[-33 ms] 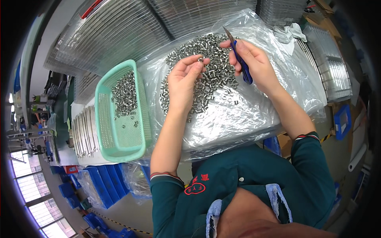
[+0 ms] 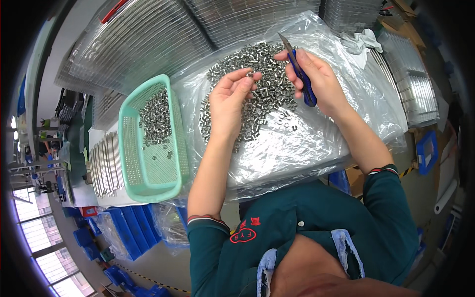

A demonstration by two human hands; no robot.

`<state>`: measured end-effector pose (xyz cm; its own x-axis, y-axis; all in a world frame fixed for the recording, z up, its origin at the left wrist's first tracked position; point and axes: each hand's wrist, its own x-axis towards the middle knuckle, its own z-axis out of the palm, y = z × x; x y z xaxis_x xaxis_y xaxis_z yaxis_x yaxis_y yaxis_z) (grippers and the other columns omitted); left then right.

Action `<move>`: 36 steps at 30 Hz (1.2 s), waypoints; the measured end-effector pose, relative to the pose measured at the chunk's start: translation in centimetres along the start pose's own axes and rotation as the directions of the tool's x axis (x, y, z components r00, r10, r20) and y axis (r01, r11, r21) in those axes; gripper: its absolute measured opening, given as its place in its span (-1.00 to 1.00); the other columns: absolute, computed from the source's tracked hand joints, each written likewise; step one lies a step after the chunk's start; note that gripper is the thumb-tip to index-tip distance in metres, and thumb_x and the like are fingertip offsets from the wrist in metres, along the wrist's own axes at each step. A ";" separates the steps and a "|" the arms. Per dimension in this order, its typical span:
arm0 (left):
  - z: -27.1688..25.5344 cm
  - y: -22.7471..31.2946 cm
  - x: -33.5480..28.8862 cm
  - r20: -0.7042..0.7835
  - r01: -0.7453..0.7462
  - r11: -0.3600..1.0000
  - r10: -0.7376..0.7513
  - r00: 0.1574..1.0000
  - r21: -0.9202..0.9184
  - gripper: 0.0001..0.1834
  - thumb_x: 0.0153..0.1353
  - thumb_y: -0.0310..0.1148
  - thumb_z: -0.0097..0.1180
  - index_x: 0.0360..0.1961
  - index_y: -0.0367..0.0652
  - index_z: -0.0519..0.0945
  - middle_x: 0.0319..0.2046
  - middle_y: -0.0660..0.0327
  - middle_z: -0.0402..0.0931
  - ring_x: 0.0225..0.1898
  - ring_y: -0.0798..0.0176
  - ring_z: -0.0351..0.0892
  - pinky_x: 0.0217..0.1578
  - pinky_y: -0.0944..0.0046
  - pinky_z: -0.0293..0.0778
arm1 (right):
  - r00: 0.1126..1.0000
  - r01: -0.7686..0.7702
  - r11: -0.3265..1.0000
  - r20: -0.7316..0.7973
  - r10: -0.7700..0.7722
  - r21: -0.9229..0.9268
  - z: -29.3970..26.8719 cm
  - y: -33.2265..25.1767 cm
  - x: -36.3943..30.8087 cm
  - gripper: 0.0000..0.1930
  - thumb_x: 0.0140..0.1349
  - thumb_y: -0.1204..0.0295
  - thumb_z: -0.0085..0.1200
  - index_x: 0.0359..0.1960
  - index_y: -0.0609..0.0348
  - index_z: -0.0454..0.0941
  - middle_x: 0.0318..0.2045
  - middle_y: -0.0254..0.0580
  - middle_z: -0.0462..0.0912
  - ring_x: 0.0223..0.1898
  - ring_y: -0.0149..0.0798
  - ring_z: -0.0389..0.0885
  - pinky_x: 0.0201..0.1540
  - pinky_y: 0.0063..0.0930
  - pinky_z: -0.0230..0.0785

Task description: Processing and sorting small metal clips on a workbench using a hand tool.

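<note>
My left hand (image 2: 229, 99) pinches a small metal ring (image 2: 250, 74) between thumb and fingertips, above a heap of loose metal rings (image 2: 269, 94). To its right, my right hand (image 2: 319, 81) is wrapped round the blue handle of a utility knife (image 2: 303, 79). The knife's blade points up and away from me, over the heap's far right side. Blade and ring are apart. The heap lies on a clear plastic sheet (image 2: 316, 133). A pale green basket (image 2: 178, 163) left of my left forearm holds more small metal parts (image 2: 156, 119).
Stacks of clear plastic trays (image 2: 148, 44) stand along the back, with another stack (image 2: 413, 84) at the right. Thin metal rods (image 2: 106, 166) lie left of the basket. A white cloth (image 2: 363, 43) rests at the far right. Blue bins (image 2: 131, 230) sit lower left.
The knife has tipped very slightly in my right hand, its handle end shifting a little to the right. My left hand and the ring look unmoved.
</note>
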<state>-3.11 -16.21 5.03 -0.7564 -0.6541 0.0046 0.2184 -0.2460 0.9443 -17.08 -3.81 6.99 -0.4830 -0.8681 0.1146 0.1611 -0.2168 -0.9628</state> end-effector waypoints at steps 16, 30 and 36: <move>0.7 -0.4 -0.6 0.091 -0.206 0.929 0.187 0.978 0.306 -0.78 0.09 -0.44 0.11 -0.19 -0.18 0.56 -0.29 0.29 0.40 -0.30 0.49 0.38 -0.30 0.48 0.35 | 0.869 -0.491 0.824 0.220 0.443 0.283 0.9 1.8 -0.2 -0.74 0.21 0.23 -0.02 -0.32 0.20 0.44 -0.57 -0.50 0.37 -0.72 -0.75 0.12 -0.77 -0.87 -0.09; 0.2 -0.9 -0.2 0.232 -0.484 0.693 0.430 0.873 0.534 -0.71 0.12 -0.38 0.09 -0.13 -0.23 0.44 -0.35 0.23 0.42 -0.43 0.45 0.43 -0.45 0.48 0.35 | 0.832 -0.553 0.797 0.208 0.515 0.241 1.0 1.8 0.0 -0.80 0.23 0.29 -0.05 -0.35 0.19 0.42 -0.58 -0.51 0.36 -0.73 -0.76 0.13 -0.78 -0.88 -0.08; -3.7 2.8 0.9 -0.446 -0.467 0.813 0.295 0.845 -0.347 -0.64 0.26 -0.08 -0.16 -0.17 -0.18 0.38 -0.42 0.32 0.38 -0.48 0.45 0.31 -0.50 0.48 0.30 | 0.858 -0.512 0.808 0.225 0.462 0.292 0.7 1.0 0.0 -0.70 0.27 0.30 -0.12 -0.10 0.28 0.41 -0.59 -0.52 0.33 -0.74 -0.75 0.11 -0.78 -0.88 -0.06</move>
<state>-0.86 -20.17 6.49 -0.2998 -0.9442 0.1362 0.7449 -0.1425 0.6518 -16.26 -4.33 6.17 -0.1458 -0.9453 -0.2918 0.6291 0.1390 -0.7648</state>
